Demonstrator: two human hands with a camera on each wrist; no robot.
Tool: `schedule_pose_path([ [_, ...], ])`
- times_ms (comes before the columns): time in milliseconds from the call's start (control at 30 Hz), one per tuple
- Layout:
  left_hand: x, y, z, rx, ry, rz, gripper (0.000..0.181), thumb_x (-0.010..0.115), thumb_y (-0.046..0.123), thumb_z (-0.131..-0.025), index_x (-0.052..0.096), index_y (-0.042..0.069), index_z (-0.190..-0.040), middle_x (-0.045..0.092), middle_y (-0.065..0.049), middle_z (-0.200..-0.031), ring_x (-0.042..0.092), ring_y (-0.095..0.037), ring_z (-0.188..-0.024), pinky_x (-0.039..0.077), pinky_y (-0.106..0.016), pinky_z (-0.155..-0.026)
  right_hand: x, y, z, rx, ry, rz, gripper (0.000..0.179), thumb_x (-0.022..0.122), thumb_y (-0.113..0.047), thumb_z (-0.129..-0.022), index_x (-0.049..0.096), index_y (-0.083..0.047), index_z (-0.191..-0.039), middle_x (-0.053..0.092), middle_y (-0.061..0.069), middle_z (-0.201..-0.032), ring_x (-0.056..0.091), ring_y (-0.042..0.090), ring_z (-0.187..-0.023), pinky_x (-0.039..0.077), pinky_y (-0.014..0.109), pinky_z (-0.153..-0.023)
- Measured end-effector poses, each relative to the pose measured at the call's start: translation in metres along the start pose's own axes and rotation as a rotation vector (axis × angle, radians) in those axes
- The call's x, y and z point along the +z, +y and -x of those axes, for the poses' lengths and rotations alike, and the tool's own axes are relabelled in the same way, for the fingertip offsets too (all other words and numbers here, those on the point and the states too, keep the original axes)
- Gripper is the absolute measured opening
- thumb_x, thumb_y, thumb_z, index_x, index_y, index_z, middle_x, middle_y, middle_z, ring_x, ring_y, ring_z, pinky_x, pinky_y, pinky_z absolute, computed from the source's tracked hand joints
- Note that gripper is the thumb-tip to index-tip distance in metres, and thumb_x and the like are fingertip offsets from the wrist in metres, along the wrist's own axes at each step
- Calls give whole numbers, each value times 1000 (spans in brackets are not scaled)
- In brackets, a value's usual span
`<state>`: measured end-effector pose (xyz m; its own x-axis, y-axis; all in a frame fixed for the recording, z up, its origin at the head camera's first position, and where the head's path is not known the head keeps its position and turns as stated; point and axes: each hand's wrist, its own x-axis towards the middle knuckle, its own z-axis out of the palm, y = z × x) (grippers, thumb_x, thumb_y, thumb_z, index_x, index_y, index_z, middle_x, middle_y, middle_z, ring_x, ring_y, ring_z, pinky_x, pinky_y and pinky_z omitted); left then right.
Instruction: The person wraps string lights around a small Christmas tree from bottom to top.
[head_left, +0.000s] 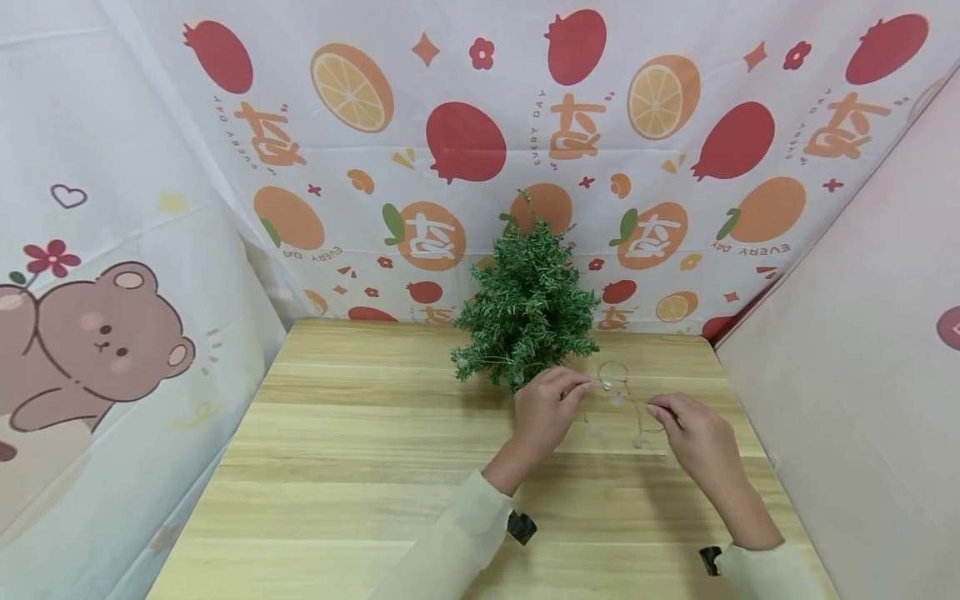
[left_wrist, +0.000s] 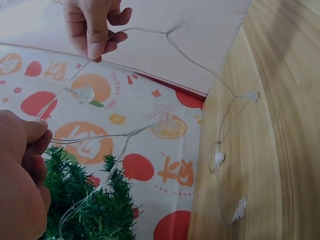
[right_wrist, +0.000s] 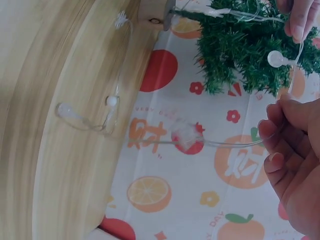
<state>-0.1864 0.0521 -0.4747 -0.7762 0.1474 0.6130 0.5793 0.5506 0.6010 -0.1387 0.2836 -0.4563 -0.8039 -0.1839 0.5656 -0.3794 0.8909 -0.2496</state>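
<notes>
A string of fairy lights [left_wrist: 86,95] on thin clear wire runs between both hands, with small round bulbs and a clear star [left_wrist: 160,117] along it. My left hand [head_left: 544,410] pinches the wire between thumb and finger, close to the lower right side of a small green artificial Christmas tree [head_left: 528,300]. To the right, my right hand [head_left: 697,435] pinches another stretch of the same wire. The loose part hangs below the hands over the table. In the right wrist view, part of the wire reaches the tree near its wooden base [right_wrist: 154,14].
The wooden table [head_left: 337,450] backs onto a fruit-printed cloth [head_left: 465,75]. A cloth with a bear print [head_left: 112,342] hangs at the left, and a pale panel [head_left: 870,350] borders the right side. Black wrist mounts [head_left: 522,527] sit at the sleeves.
</notes>
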Motion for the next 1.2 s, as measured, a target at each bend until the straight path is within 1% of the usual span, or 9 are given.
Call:
schedule_pose_path([
  [100, -1, -2, 0, -5, 22, 7, 15, 70, 33, -96, 80, 22, -99, 75, 12, -97, 62, -1, -73, 45, -15, -63, -2, 4, 2, 13, -3, -1, 9, 80, -7, -84, 75, -10, -92, 75, 3, -86, 72, 23, -77, 55, 44, -61],
  [200, -2, -4, 0, 14, 50, 1, 15, 70, 32, -96, 80, 22, -98, 75, 11, -95, 59, 0, -68, 41, -12, -59, -4, 9, 4, 29, -23, -3, 9, 80, -8, -85, 75, -10, -92, 75, 3, -88, 73, 25, -79, 55, 45, -62],
  [400, -4, -6, 0, 30, 86, 10, 11, 73, 27, -95, 80, 20, -97, 74, 10, -93, 55, 1, -62, 34, -9, -54, -8, 23, 10, 87, -129, -26, 6, 76, -13, -90, 75, -12, -96, 74, 2, -92, 71, 23, -79, 54, 42, -63],
  [533, -5, -7, -1, 31, 90, 25, 8, 75, 24, -93, 80, 19, -97, 75, 9, -93, 54, 1, -61, 34, -10, -54, -11, 33, 14, 183, -226, -98, 3, 72, -19, -95, 74, -17, -95, 70, -5, -85, 62, 13, -78, 50, 31, -63],
  [667, -9, -10, -5, 25, 114, 34, 9, 73, 23, -94, 80, 18, -97, 75, 7, -94, 53, -1, -59, 34, -12, -52, -16, 42, 16, 257, -301, -228, 8, 70, -27, -97, 72, -22, -92, 64, -8, -77, 56, 5, -71, 46, 25, -57],
  [767, -14, -12, -7, 15, 121, 33, 11, 72, 23, -95, 80, 17, -99, 75, 6, -95, 52, -2, -58, 34, -13, -51, -20, 47, 18, 270, -310, -328, 7, 69, -27, -98, 71, -23, -91, 62, -7, -76, 54, 6, -65, 45, 25, -55],
  [867, -16, -14, -8, -5, 109, 37, 13, 70, 24, -97, 80, 17, -101, 74, 5, -96, 50, -1, -57, 35, -14, -51, -24, 50, 21, 251, -293, -373, 7, 68, -21, -98, 72, -22, -92, 61, -7, -78, 52, 8, -66, 44, 25, -57],
  [1000, -17, -15, -7, -35, 93, 53, 15, 69, 24, -97, 80, 15, -102, 74, 5, -98, 47, -1, -55, 34, -14, -51, -30, 55, 26, 247, -294, -365, 8, 66, -17, -99, 73, -22, -96, 64, -8, -85, 51, 6, -71, 43, 24, -60],
  [1200, -16, -15, -8, -35, 102, 60, 15, 69, 25, -98, 80, 15, -103, 74, 5, -98, 49, -1, -57, 36, -14, -52, -36, 59, 28, 262, -329, -312, 10, 66, -17, -99, 75, -19, -102, 70, -5, -96, 55, 1, -78, 46, 23, -63],
])
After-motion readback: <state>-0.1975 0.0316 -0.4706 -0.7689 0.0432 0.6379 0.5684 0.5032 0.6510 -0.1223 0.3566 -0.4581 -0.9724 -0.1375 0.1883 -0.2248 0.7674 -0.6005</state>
